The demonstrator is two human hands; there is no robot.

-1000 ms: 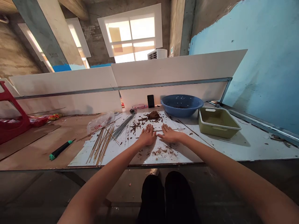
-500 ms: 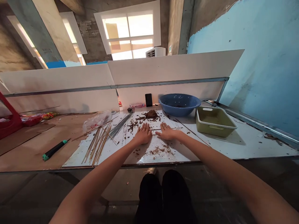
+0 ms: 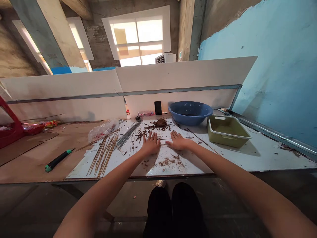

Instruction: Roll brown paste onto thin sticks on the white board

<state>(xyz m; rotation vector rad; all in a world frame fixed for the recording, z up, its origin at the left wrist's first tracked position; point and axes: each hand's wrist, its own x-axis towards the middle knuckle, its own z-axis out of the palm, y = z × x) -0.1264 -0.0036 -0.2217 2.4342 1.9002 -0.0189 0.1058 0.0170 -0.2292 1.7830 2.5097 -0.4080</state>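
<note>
My left hand (image 3: 150,144) lies flat on the white board (image 3: 193,162), fingers stretched forward and a little spread. My right hand (image 3: 177,141) is also flat, palm down, a short way to the right. A thin dark stick (image 3: 165,138) runs crosswise between the hands and shows again past my right hand; its covered parts pass under the fingers. Just beyond is a brown clay-like lump (image 3: 160,123) with dark crumbly bits (image 3: 140,135) around it. Fine brown crumbs (image 3: 170,162) are scattered nearer me.
Left of my hands lie thin bamboo sticks (image 3: 105,155), grey wires (image 3: 128,134), a plastic bag (image 3: 102,130) and a green-black tool (image 3: 58,161). A blue basin (image 3: 190,119) and a green tub (image 3: 229,140) stand to the right. A phone (image 3: 158,108) leans at the back.
Both hands stay flat in almost the same place, the left fingers spread slightly more. The whole view has shifted a little downward in the picture.
</note>
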